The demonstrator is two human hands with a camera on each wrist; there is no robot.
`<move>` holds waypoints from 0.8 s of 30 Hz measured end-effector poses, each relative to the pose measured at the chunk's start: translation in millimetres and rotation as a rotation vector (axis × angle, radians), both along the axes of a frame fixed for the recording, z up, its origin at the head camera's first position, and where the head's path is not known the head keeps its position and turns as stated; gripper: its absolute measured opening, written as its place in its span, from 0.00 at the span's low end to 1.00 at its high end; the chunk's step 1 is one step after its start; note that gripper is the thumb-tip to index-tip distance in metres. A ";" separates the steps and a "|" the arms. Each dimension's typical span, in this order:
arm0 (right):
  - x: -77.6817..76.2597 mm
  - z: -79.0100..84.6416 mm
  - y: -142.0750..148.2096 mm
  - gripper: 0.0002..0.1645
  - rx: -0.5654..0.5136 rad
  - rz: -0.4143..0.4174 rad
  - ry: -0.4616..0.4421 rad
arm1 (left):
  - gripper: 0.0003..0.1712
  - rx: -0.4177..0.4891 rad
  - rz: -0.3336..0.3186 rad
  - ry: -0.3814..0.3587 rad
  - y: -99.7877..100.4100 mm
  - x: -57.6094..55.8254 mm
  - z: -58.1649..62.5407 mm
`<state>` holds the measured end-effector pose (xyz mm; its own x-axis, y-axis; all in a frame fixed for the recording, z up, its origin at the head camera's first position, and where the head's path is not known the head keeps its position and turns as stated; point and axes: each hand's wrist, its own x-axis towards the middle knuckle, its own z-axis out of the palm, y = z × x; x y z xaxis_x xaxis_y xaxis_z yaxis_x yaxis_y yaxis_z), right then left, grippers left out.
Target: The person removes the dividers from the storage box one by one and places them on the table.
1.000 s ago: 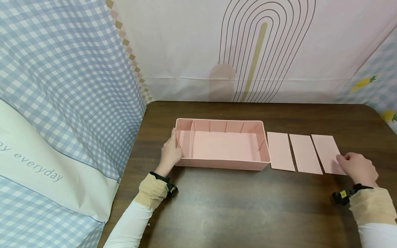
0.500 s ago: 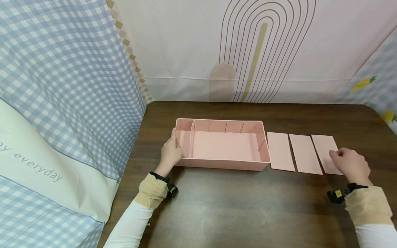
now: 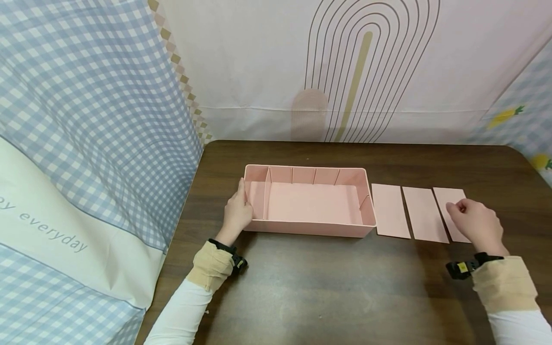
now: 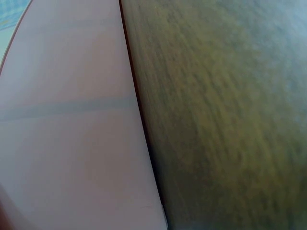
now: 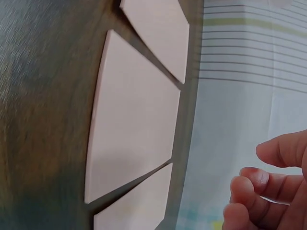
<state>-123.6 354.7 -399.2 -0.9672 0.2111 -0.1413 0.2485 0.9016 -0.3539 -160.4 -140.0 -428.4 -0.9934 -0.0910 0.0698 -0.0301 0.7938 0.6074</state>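
Observation:
A pink rectangular box (image 3: 309, 229) lies on the table, with one upright divider (image 3: 267, 194) across its left part. My left hand (image 3: 237, 208) rests against the box's left end, index finger straight along the wall. The left wrist view shows the box's outer wall (image 4: 81, 158) close up. To the right of the box, three flat pink panels lie side by side: left (image 3: 391, 211), middle (image 3: 424, 214) and right (image 3: 448, 196). Over the right panel hovers my right hand (image 3: 478, 223), partly hiding it. Its fingers (image 5: 283, 187) are loosely bent and hold nothing.
The dark wooden table (image 3: 310, 287) has a rounded back edge. Behind it hangs a pale cloth (image 3: 250, 72) with a line-arch print. A blue gingham cloth (image 3: 108, 96) hangs at the left side. Slots line the box's inner back wall.
My right hand has moved left and slightly up, from the right panel's right edge to above that panel. The left hand, box and panels have stayed put.

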 end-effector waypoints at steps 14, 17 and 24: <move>0.7 7.8 -16.2 0.26 0.002 0.040 0.060 | 0.36 0.002 -0.007 0.005 -0.2 0.2 -0.5; 0.9 8.5 -19.2 0.26 0.003 0.040 0.069 | 0.36 -0.003 -0.004 0.003 0.1 0.3 0.2; 2.5 9.0 -24.5 0.26 0.003 0.053 0.085 | 0.36 -0.001 0.001 -0.005 0.7 0.5 0.6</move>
<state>-121.1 330.1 -390.2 -0.9855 0.1598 -0.0574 0.1696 0.9139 -0.3688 -159.9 -139.2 -427.8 -0.9936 -0.0921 0.0654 -0.0337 0.7947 0.6061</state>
